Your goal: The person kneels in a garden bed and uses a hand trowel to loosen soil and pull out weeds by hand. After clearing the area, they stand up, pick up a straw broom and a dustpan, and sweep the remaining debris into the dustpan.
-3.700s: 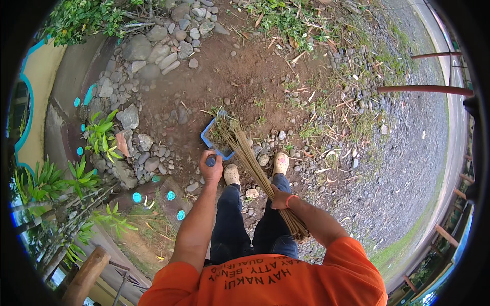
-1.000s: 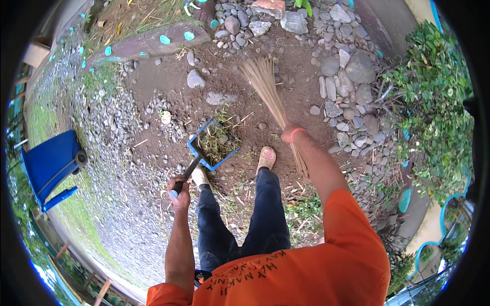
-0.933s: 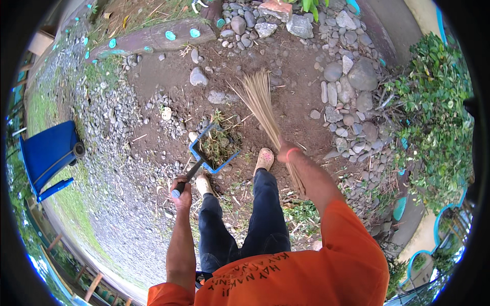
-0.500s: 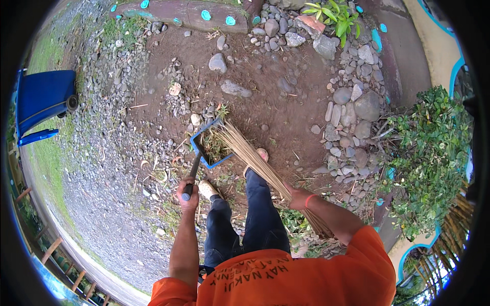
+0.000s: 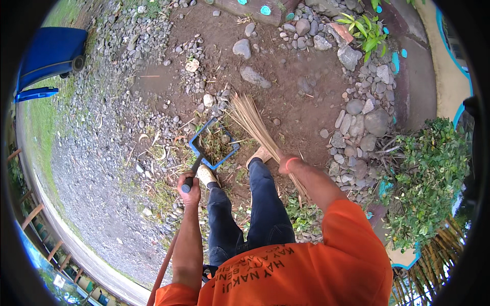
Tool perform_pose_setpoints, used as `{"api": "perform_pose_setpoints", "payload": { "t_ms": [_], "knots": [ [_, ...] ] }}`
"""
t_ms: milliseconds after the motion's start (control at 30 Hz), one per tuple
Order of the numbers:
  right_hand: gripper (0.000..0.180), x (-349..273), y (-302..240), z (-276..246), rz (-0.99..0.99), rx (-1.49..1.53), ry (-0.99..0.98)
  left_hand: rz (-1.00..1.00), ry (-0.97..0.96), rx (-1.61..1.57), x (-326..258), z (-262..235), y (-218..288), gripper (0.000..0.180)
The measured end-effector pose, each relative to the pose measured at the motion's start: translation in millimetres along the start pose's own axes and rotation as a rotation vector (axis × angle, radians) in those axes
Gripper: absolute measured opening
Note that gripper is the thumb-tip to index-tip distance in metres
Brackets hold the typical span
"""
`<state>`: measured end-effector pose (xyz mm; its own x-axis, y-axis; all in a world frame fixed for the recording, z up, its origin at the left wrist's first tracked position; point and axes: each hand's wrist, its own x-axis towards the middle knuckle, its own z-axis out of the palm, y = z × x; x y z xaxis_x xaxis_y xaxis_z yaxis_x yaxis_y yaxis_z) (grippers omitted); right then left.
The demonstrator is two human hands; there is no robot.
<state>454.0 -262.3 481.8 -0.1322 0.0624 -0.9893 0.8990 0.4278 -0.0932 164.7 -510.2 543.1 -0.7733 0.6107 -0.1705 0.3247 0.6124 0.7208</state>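
Blue square plastic dustpan (image 5: 213, 144) with a dark handle: set on the bare dirt ground (image 5: 296, 97), tilted, rim toward the stones; dry leaves and twigs piled inside. Left hand (image 5: 189, 184) clenched round the handle end, just behind the pan. Bundle of thin tan broom sticks (image 5: 254, 124): fanned tips touching the dirt beside the pan's upper right corner, bound end gripped in the right hand (image 5: 286, 163). Hands apart, one shoe between them. Grey rounded stones (image 5: 360, 113) along the right edge of the dirt patch. Blue wheeled bin (image 5: 50, 53) well apart, at the upper left, by gravel.
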Motion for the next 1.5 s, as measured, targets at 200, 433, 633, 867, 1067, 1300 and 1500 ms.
{"api": "perform_pose_setpoints", "payload": {
  "t_ms": [200, 433, 633, 867, 1067, 1300, 1500],
  "knots": [
    [0.101, -94.5, 28.3, 67.8, -0.143, 0.095, -0.043, -0.055, -0.044, -0.113, 19.5, 9.5, -13.5, 0.018],
    [0.102, -156.9, 59.2, 79.6, -0.021, 0.28, 0.079, -0.07, -0.191, -0.238, 64.7, -68.6, -56.5, 0.017],
    [0.108, -41.6, 11.2, 78.1, 0.124, 0.547, 0.254, 0.077, -0.295, -0.12, 110.3, -102.1, -61.3, 0.015],
    [0.119, -17.8, -207.9, 198.3, -0.277, 0.726, -0.129, 0.181, -0.328, 0.013, 116.7, -62.0, -72.7, 0.015],
    [0.111, -111.6, -202.6, 227.2, -0.212, 0.981, -0.022, 0.167, -0.37, -0.211, 125.1, -77.2, -120.6, 0.011],
    [0.11, -136.9, -68.4, 266.2, 0.13, 0.924, 0.246, 0.098, -0.426, -0.095, 150.2, -132.2, -187.1, 0.023],
    [0.103, -7.0, -60.0, 241.0, 0.052, 1.235, 0.16, -0.285, -0.322, -0.276, 138.2, -169.4, -154.7, 0.035]
  ]
}}
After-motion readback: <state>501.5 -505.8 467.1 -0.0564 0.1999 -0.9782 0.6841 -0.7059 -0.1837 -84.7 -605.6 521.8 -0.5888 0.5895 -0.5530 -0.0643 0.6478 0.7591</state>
